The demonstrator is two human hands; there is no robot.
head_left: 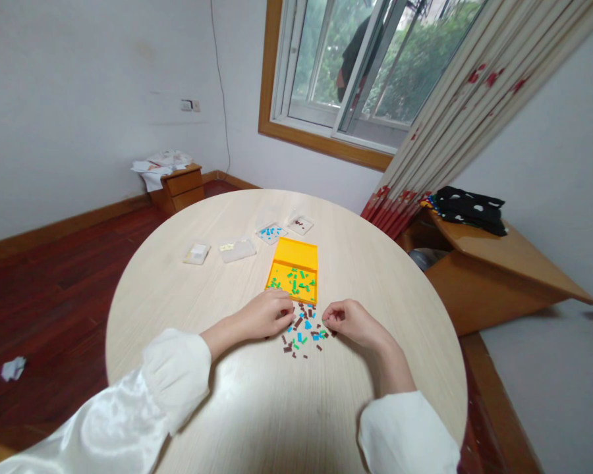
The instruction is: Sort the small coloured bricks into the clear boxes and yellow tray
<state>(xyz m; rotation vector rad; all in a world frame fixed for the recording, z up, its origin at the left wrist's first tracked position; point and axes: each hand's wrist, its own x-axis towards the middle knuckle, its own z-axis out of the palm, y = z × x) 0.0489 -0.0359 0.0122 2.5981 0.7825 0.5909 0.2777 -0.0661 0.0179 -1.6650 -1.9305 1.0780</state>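
Observation:
My left hand (pixel 267 315) rests at the front left corner of an open yellow plastic box (pixel 296 251), its fingers curled and pressed together. Whatever it may hold is hidden. To the right, my right hand (pixel 350 321) is closed in a pinch at the edge of a loose pile of small building bricks (pixel 299 324). A tiny thing at its fingertips is too small to name. Brown, blue and green bricks are mixed in this pile, between my hands and in front of the box. Inside the yellow box lie several green bricks (pixel 295 284).
Farther back on the round table (pixel 257 408) stand a clear case with blue bricks (pixel 271 232), one with brown bricks (pixel 301 225), a case with pale pieces (pixel 237 250), and a small closed-looking case (pixel 196 254). A wooden cabinet (pixel 454 289) stands beyond the table's right edge.

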